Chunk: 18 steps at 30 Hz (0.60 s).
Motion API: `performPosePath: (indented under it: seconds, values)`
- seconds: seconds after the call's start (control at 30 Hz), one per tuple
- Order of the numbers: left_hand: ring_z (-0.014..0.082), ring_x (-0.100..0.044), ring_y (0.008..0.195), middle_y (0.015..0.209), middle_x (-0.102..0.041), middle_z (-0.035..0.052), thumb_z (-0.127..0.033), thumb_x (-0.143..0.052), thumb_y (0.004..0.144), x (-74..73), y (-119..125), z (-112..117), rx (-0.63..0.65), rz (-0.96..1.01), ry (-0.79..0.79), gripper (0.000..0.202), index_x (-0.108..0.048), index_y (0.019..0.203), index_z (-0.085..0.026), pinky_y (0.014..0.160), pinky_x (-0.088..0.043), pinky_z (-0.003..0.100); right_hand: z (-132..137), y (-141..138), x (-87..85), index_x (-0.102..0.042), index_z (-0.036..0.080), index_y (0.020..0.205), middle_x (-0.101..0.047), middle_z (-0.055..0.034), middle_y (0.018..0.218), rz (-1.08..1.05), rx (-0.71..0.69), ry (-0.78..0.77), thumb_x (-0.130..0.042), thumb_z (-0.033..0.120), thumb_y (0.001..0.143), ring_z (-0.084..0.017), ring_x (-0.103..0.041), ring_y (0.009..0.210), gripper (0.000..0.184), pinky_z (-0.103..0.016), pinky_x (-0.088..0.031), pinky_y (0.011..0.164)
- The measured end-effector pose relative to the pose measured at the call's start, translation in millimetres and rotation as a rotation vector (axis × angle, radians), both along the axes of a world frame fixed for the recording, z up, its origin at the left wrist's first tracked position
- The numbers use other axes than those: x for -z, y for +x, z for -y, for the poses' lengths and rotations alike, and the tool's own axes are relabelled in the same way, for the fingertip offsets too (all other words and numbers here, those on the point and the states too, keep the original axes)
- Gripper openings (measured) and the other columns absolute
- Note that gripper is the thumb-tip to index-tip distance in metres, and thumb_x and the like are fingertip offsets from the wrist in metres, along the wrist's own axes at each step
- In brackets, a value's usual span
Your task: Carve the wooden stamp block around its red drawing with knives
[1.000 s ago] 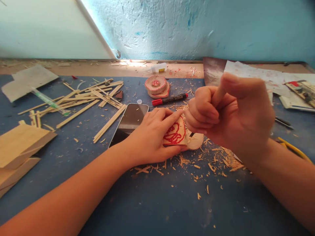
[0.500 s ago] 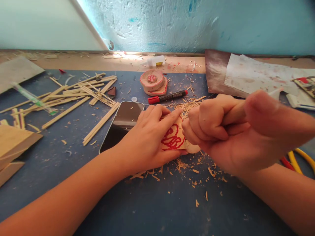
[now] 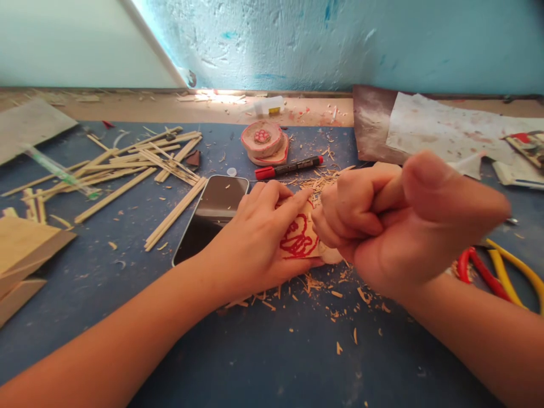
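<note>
My left hand grips a flat piece of wood with a red line drawing on it. Its fingers lie across the top and the thumb runs along the near edge. At the right edge of the wood, my right hand is closed in a fist with the thumb raised. Whatever this fist holds is hidden behind the fingers. A pale rounded piece shows under the wood, between the hands. Wood shavings lie around both hands.
A phone lies beside my left wrist. Behind the hands are a red marker and stacked round carved pieces. Thin wooden sticks are scattered left. Red and yellow tool handles lie right, below a stained paper sheet.
My right hand has shifted slightly left, and its thumb has swung left. More of the red and yellow handles shows. My left hand stays on the wood.
</note>
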<state>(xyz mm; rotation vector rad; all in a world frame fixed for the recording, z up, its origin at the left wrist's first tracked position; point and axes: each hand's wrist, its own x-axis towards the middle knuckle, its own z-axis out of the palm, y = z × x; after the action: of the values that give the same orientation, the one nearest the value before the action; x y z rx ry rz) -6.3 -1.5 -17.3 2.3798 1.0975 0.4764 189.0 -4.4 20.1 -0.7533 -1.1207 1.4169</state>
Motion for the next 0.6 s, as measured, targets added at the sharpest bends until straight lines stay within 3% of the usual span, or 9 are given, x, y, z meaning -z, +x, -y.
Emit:
performPosePath:
  seconds: [0.17, 0.27, 0.4, 0.47, 0.6]
  values:
    - [0.0414, -0.062, 0.132, 0.139, -0.064, 0.018, -0.065, -0.093, 0.097, 5.9, -2.5, -1.8, 0.017, 0.019, 0.053, 0.092, -0.064, 0.17, -0.017, 0.119, -0.058, 0.065, -14.5, 1.6, 8.8, -0.026, 0.025, 0.056, -0.012, 0.0078, 0.051, -0.062, 0.091, -0.01, -0.069, 0.059, 0.103, -0.008, -0.009, 0.04, 0.072, -0.027, -0.016, 0.035]
    - [0.0406, -0.062, 0.131, 0.139, -0.063, 0.0176, -0.063, -0.094, 0.096, 10.8, -3.8, -2.1, 0.023, 0.025, 0.076, 0.096, -0.061, 0.174, -0.016, 0.117, -0.058, 0.064, -13.4, 4.0, 10.6, -0.03, 0.026, 0.055, -0.014, 0.0083, 0.051, -0.118, 0.181, -0.026, -0.077, 0.054, 0.097, -0.008, -0.01, 0.041, 0.069, -0.027, -0.016, 0.036]
    - [0.0412, -0.062, 0.131, 0.138, -0.062, 0.0178, -0.06, -0.094, 0.096, 9.2, -2.7, -1.5, 0.012, 0.034, 0.044, 0.08, -0.071, 0.16, -0.016, 0.117, -0.057, 0.065, -5.1, 4.3, 4.8, -0.04, 0.024, 0.052, -0.027, 0.0055, 0.05, -0.041, 0.013, 0.006, -0.08, 0.052, 0.097, -0.009, -0.022, 0.041, 0.066, -0.028, -0.022, 0.04]
    - [0.0411, -0.062, 0.129, 0.136, -0.063, 0.0175, -0.059, -0.095, 0.096, 6.3, -1.7, -1.3, 0.011, 0.026, 0.032, 0.077, -0.073, 0.157, -0.017, 0.116, -0.057, 0.065, -7.6, 3.5, 5.5, -0.039, 0.025, 0.051, -0.025, 0.0061, 0.049, -0.02, -0.044, -0.006, -0.079, 0.058, 0.097, -0.009, -0.019, 0.041, 0.069, -0.029, -0.022, 0.039]
    - [0.042, -0.063, 0.129, 0.137, -0.062, 0.0193, -0.061, -0.097, 0.095, 2.2, -1.1, -2.1, 0.008, -0.006, 0.009, 0.094, -0.065, 0.169, -0.013, 0.117, -0.057, 0.065, -20.1, 3.6, 15.9, -0.024, 0.028, 0.055, -0.016, 0.0087, 0.051, -0.067, 0.059, -0.18, -0.08, 0.072, 0.092, -0.008, -0.01, 0.041, 0.079, -0.028, -0.017, 0.035]
